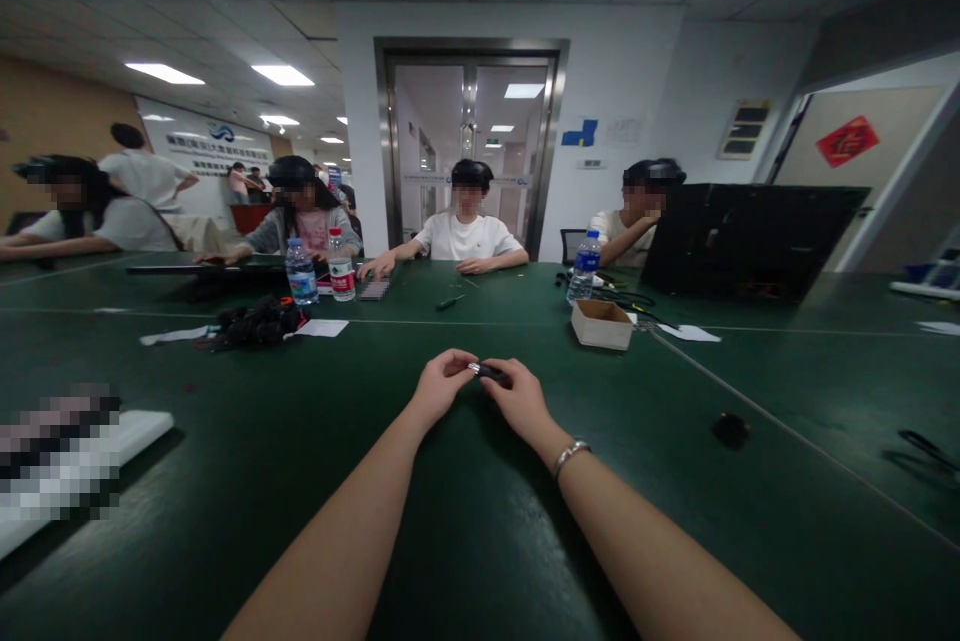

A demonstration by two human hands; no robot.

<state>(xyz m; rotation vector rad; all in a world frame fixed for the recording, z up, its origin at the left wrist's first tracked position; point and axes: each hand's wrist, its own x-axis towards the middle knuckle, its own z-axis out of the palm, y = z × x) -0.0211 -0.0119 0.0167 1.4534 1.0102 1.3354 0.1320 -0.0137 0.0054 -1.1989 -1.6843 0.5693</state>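
While the green table (315,441) spreads beneath the grip, a large black panel (750,241) stands beyond it to the right. The left hand (441,388) and right hand (523,403) both pinch a small dark object (491,372) between them.

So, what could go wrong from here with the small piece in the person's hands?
The small black object with a silver end sits at the fingertips of the left hand and right hand, so it might slip if either grip loosens. If dropped, its dark body could be hard to spot on the dark green tabletop. Farther off, the clear plastic bottle with a blue label stands near black cables; a tug might tip it.
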